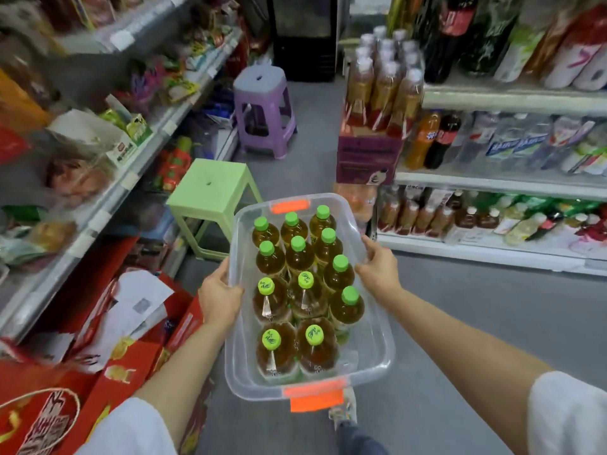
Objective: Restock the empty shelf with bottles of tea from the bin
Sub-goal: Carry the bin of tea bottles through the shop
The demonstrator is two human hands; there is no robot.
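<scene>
Left hand (219,298) grasps the left rim of the bin (377,310), thumb over the edge and fingers curled beneath. Right hand (377,269) grasps the opposite rim the same way. Both grips are clenched on the bin, set about midway along its long sides; in my judgement this balances a heavy load and keeps it level while carried.

The bin is clear plastic with orange latches at the near and far ends. It is held in the air over the aisle floor (460,307), resting on nothing. Inside stand the bottles (303,284) of tea, upright, green caps up, packed in rows and touching one another. The near right corner of the bin holds no bottle. None has been removed to a shelf that can be seen; the restocking itself appears not yet begun.

A green stool (213,188) stands just beyond the bin on the left, a purple stool (262,103) further down the aisle. The green one may serve as a stand for the bin.

Limits of view: the empty shelf cannot be identified. The shelves (492,185) to the right carry drinks and those to the left carry packets. The left shelving is blurred. The fingers under the rim are hidden. One shoe (345,412) shows below the bin; the rest of the person is cut off.
</scene>
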